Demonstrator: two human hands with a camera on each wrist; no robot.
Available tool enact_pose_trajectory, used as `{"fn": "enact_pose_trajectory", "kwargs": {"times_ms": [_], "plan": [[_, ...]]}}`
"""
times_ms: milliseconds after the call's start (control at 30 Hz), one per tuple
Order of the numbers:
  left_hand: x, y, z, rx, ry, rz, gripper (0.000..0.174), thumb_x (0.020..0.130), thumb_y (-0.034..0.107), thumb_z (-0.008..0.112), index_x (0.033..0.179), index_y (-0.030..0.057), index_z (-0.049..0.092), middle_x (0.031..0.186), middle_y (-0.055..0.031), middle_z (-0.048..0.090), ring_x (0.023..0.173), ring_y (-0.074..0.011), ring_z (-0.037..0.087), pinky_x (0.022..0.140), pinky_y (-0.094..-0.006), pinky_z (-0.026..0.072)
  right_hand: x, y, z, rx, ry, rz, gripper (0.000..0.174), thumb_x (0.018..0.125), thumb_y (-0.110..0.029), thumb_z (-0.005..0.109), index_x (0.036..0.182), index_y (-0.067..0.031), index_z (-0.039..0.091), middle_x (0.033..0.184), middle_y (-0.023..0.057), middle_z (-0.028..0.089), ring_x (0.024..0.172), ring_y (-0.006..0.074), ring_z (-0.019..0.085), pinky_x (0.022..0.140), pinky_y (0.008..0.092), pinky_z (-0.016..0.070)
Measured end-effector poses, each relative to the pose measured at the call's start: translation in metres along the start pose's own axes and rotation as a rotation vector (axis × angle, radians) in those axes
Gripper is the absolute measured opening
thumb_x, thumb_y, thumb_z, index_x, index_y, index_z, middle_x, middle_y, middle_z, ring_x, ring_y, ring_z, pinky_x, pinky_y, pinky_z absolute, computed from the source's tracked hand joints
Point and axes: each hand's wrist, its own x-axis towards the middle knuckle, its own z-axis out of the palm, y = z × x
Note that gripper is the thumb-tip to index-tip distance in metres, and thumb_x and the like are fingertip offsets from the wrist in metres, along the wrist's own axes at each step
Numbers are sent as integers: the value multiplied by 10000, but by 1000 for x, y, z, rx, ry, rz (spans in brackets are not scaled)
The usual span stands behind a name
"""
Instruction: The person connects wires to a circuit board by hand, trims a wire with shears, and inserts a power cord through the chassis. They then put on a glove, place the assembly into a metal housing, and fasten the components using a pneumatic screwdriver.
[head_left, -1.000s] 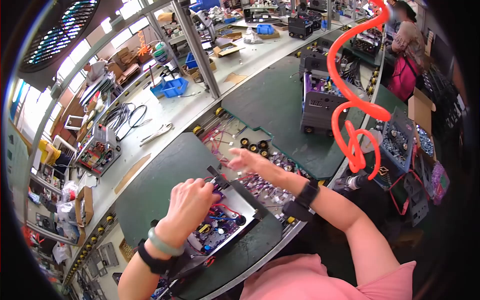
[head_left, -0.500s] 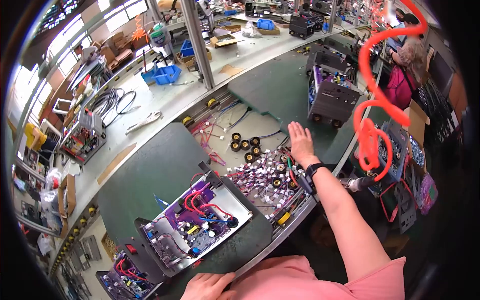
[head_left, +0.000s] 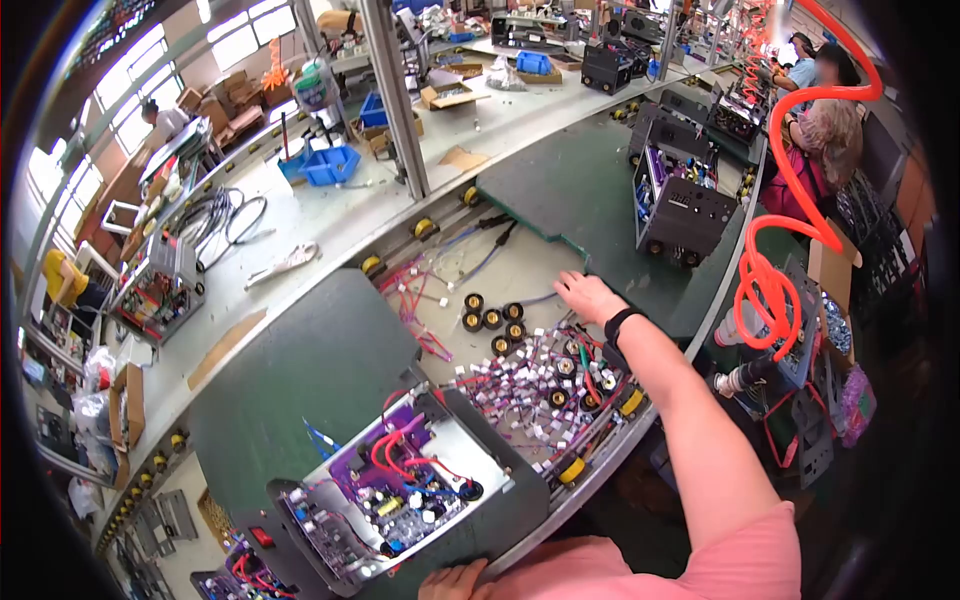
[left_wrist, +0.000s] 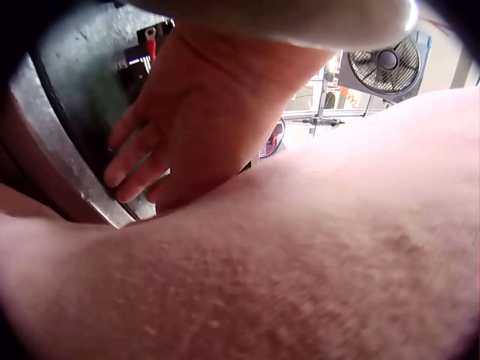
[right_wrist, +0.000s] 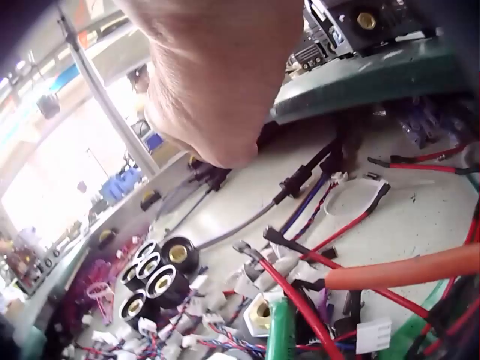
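Note:
My right hand (head_left: 592, 298) reaches to the near edge of the far green board (head_left: 560, 190), palm down with fingers extended. In the right wrist view the hand (right_wrist: 217, 82) hangs over the grey surface beside loose cables, its fingertips hidden. Low in the head view, my left hand (head_left: 452, 580) rests at the bench edge; in the left wrist view its fingers (left_wrist: 135, 166) lie relaxed against the metal rim (left_wrist: 56, 127). Beside it an open metal case (head_left: 490, 455) with a purple circuit board (head_left: 350, 465) stands on the near green board (head_left: 290, 370).
Black round sockets (head_left: 492, 318) and a heap of white-plugged wires (head_left: 530, 390) lie between the boards. An assembled unit (head_left: 682, 208) stands at the far right. A coiled orange hose (head_left: 765, 290) hangs at the right, with another person (head_left: 830, 130) behind it.
My left hand has left the case and come down to the bench edge. My right hand has moved right and away from the case, to the far board's edge. The head view has shifted.

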Motion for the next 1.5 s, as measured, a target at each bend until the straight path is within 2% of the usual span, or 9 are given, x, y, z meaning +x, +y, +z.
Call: {"fn": "enact_pose_trajectory", "kwargs": {"times_ms": [200, 300, 533, 767, 867, 1133, 1267, 1367, 1500], "plan": [[-3, -10, 14, -9, 65, -66, 316, 875, 170, 620, 1158, 29, 618, 978, -198, 651, 904, -394, 610, 808, -462, 478, 34, -7, 36, -100, -143, 188, 205, 843, -108, 553, 1028, -93, 638, 906, 87, 657, 908, 268, 669, 742, 367, 560], [0, -8, 13, -46, 88, -60, 310, 880, 165, 610, 1156, 24, 617, 985, -193, 651, 911, -396, 607, 816, -465, 472, 49, -28, 17, 255, 229, 336, 155, 846, -111, 555, 953, -100, 667, 860, 99, 663, 830, 274, 679, 705, 386, 555], [1, -6, 3, -35, 50, -24, 316, 897, 161, 596, 1179, 19, 612, 996, -194, 654, 905, -394, 611, 811, -465, 475, -55, -127, -226, 594, 763, 78, 265, 793, -91, 652, 1055, -84, 612, 753, 63, 569, 681, 249, 568, 689, 367, 393], [15, 16, 0, -824, 149, -23, 345, 884, 104, 659, 1209, 9, 598, 942, -152, 672, 752, -264, 642, 695, -347, 517, -172, -214, -230, 1139, 340, 37, 421, 788, -78, 687, 1194, -38, 584, 776, 103, 531, 608, 288, 575, 510, 371, 474], [22, -8, 20, -1040, -123, -24, 732, 823, 51, 712, 1419, 61, 288, 1046, -110, 625, 938, -155, 618, 803, -262, 480, -187, -247, -224, 1119, 219, -162, 535, 794, -111, 674, 1289, -25, 490, 821, 129, 531, 687, 319, 583, 611, 421, 476], [-9, -21, 35, -618, 345, -202, 217, 951, 123, 582, 1115, -10, 632, 854, -64, 664, 678, -133, 617, 615, -243, 501, -159, -272, -188, 1215, -222, -480, 466, 826, -233, 668, 1233, -27, 576, 1019, 199, 670, 907, 375, 650, 759, 444, 517], [-44, -35, 41, -1351, 400, -312, 302, 966, 150, 564, 1231, 6, 577, 1017, -117, 658, 714, -146, 634, 607, -237, 511, -135, -292, -229, 1171, -195, -602, 387, 823, -223, 693, 1172, -72, 619, 867, 126, 684, 759, 323, 665, 663, 399, 525], [-77, -46, 47, -1522, 343, -380, 417, 940, 160, 622, 1316, 16, 514, 1026, -121, 648, 755, -127, 632, 646, -236, 519, -111, -304, -299, 1262, 45, -701, 367, 769, -189, 756, 1086, -32, 658, 706, 87, 623, 602, 263, 617, 584, 346, 491], [-119, -42, 32, -809, 250, -404, 276, 888, 216, 691, 1065, 7, 658, 855, -66, 691, 739, -146, 656, 623, -289, 525, -81, -337, -353, 1036, 549, -815, 378, 710, -214, 796, 1010, -45, 638, 615, 16, 548, 516, 187, 551, 504, 309, 424]]}}
